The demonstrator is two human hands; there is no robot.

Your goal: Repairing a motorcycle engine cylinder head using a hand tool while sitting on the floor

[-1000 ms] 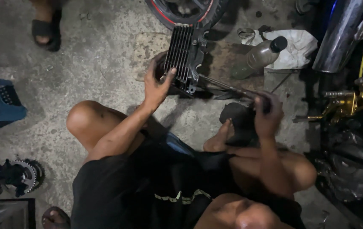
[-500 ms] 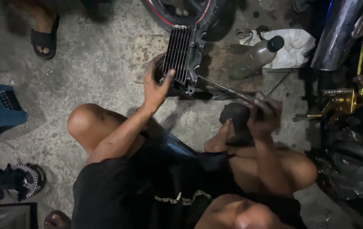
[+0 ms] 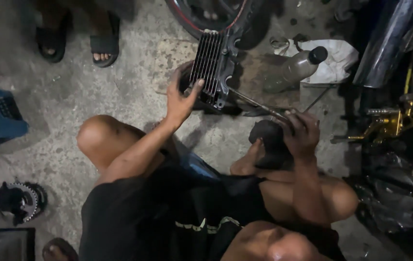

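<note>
A finned engine block stands on the concrete floor just below a wheel, its fins running up and down the frame. The left hand presses its side, grip wide, fingers spread flat against the fins. The right hand has its grip closed around the handle end of a long wrench. The wrench's long axis slants from that hand up-left to the block's lower edge. A plastic bottle lies on a white rag nearby.
</note>
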